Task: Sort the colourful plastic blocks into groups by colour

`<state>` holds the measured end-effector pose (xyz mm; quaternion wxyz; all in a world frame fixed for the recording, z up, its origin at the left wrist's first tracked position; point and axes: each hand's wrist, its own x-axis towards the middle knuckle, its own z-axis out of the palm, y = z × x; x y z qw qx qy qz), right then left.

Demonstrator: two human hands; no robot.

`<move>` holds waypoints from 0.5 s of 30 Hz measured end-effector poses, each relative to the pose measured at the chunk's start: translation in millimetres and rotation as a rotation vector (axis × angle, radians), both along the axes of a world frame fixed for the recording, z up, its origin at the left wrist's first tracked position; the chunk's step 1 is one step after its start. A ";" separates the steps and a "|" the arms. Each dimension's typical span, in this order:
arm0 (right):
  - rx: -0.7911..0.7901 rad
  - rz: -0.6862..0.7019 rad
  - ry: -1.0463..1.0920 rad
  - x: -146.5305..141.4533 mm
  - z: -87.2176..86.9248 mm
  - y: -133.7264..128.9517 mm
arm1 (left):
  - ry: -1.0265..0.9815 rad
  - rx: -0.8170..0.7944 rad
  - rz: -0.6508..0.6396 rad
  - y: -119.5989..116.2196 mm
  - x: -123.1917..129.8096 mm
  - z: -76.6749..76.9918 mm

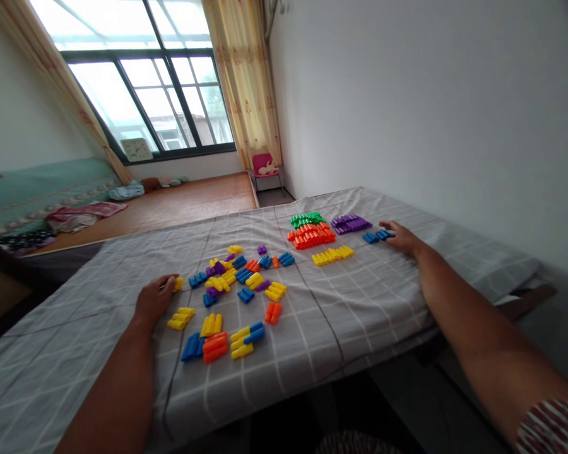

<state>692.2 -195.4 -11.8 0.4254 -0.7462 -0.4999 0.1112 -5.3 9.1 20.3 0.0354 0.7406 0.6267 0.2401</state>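
Blocks [227, 277], each like short tubes joined side by side, lie loose and mixed in yellow, blue, orange and purple on a checked cloth [284, 353]; we find others grouped by colour farther right: green pieces [307, 219], orange pieces [312, 236], purple pieces [351, 223] and a yellow row [332, 255]. The left hand [154, 299] is curled inward, fingertips at a yellow block [178, 285] on the left edge of the spread; we cannot tell whether it is pinched. The right hand [403, 238] is stretched out, its fingers at a blue block [383, 234] just beside a second blue block [370, 238]; whether they grip or merely touch, we cannot tell. We judge the material light, stiff plastic, smooth enough to skid under a fingertip, yet unlikely to break. We advise thumb and forefinger across the outer tubes, near mid-length.
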 end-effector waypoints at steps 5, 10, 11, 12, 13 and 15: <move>-0.047 -0.016 -0.038 4.9 -2.3 -2.6 | 0.002 -0.025 0.007 1.4 -1.6 -2.5; -0.079 -0.099 -0.171 1.5 -1.2 -1.2 | 0.017 -0.033 0.001 3.6 -2.7 -3.2; -0.043 -0.116 -0.174 -0.4 0.2 -1.1 | 0.019 -0.033 -0.002 4.0 -2.9 -3.0; 0.008 -0.121 -0.165 -2.9 1.7 -1.0 | 0.021 -0.033 -0.005 4.4 -2.9 -2.8; 0.067 -0.112 -0.149 -5.9 3.3 -0.8 | 0.022 -0.033 -0.009 4.8 -3.0 -2.7; 0.158 -0.052 -0.117 -12.6 5.6 0.6 | 0.015 -0.027 -0.014 5.6 -3.0 -3.1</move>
